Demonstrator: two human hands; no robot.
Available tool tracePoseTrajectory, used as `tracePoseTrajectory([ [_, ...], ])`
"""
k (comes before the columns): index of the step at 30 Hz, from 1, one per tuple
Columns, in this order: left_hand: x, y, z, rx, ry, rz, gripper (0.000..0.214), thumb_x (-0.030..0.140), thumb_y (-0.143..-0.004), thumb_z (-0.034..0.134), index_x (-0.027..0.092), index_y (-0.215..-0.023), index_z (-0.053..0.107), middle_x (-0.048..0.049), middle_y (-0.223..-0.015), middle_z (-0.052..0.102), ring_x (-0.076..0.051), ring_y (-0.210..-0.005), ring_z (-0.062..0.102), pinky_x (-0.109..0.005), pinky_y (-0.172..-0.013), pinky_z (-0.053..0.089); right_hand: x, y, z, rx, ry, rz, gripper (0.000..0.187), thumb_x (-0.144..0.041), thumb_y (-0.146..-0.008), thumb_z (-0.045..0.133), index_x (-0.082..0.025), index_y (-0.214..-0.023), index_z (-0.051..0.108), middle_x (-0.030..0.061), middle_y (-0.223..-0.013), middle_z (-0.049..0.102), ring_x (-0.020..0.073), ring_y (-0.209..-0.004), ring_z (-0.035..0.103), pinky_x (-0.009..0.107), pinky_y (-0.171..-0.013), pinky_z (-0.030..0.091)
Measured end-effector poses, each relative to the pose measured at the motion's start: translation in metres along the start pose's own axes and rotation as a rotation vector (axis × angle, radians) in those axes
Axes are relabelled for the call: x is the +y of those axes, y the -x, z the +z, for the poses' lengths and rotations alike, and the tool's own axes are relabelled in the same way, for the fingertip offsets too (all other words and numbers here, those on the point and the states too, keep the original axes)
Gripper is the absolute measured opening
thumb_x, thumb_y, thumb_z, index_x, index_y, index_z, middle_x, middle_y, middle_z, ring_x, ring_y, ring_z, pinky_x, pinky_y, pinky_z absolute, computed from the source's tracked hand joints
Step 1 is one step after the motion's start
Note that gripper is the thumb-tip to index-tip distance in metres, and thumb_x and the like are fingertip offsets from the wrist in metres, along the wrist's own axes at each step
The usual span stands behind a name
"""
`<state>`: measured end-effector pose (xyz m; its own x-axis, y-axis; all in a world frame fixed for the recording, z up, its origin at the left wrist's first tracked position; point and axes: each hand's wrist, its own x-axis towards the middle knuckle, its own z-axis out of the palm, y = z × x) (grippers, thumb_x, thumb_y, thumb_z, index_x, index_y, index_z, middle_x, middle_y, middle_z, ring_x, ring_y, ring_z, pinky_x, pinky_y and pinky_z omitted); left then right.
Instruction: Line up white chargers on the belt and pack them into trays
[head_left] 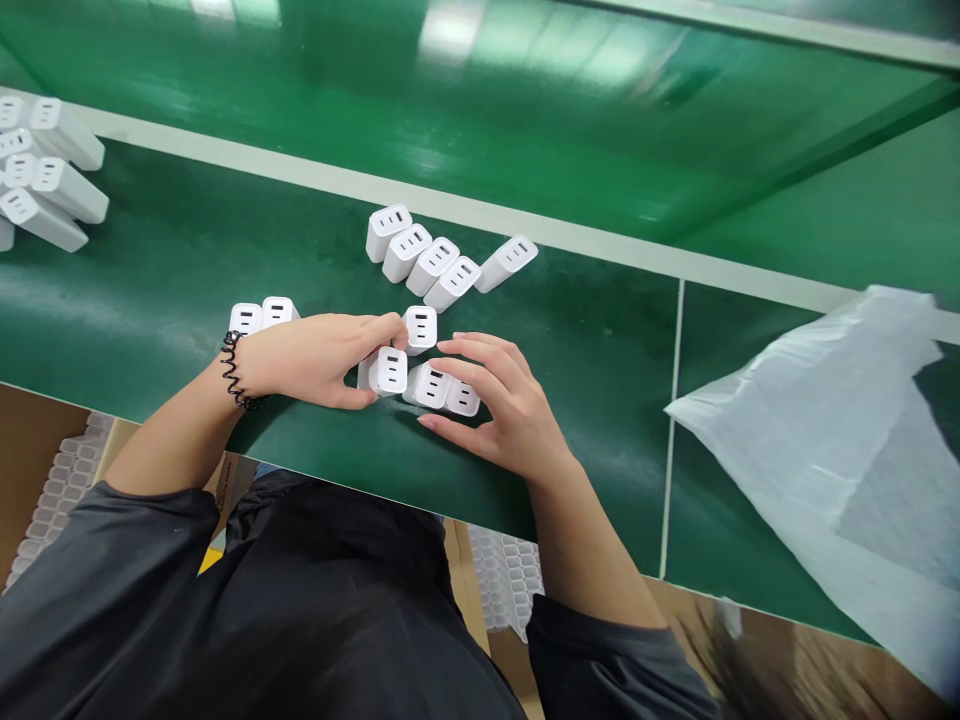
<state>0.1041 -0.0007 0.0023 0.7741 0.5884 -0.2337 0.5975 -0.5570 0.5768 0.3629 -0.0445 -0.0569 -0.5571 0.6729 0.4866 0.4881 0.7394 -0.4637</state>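
White USB chargers with three ports on their end faces stand on the green bench. My left hand (322, 358) wears a black coil band at the wrist and has its thumb and fingers around one charger (391, 371). Just beyond its fingertips is another charger (421, 329). My right hand (517, 410) curls its fingers and thumb around a pair of chargers side by side, the nearer-left charger (433, 386) and the right charger (463, 398). Two more chargers (277, 311) stand behind my left wrist, partly hidden by it.
A slanting row of chargers (433, 264) stands farther back, with a lone tilted charger (510, 262) beside it. Several chargers (64, 190) are grouped at the far left. A white plastic sheet (817, 430) covers the right side. Cartons with white trays (510, 575) sit below the bench edge.
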Motion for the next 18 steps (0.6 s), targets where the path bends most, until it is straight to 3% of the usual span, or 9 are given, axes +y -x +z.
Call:
tracePoseTrajectory([
  [11, 0.003, 0.0, 0.001, -0.008, 0.011, 0.03, 0.035, 0.028, -0.083, 0.061, 0.019, -0.113, 0.046, -0.0038, -0.098, 0.063, -0.014, -0.07, 0.057, -0.024, -0.062, 0.038, -0.006, -0.001, 0.0, 0.025, 0.047, -0.069, 0.048, -0.037, -0.084, 0.075, -0.023, -0.125, 0.054, 0.0139, -0.121, 0.065, 0.0326, -0.116, 0.062, 0.051, -0.093, 0.056],
  [18, 0.007, -0.001, 0.003, -0.011, 0.034, 0.078, 0.038, 0.025, -0.083, 0.061, 0.018, -0.117, 0.045, -0.0063, -0.106, 0.064, -0.014, -0.073, 0.059, -0.024, -0.066, 0.04, -0.012, 0.001, -0.001, 0.004, 0.019, -0.077, 0.041, -0.036, -0.086, 0.073, -0.028, -0.125, 0.059, 0.0096, -0.123, 0.065, 0.0313, -0.119, 0.061, 0.05, -0.094, 0.056],
])
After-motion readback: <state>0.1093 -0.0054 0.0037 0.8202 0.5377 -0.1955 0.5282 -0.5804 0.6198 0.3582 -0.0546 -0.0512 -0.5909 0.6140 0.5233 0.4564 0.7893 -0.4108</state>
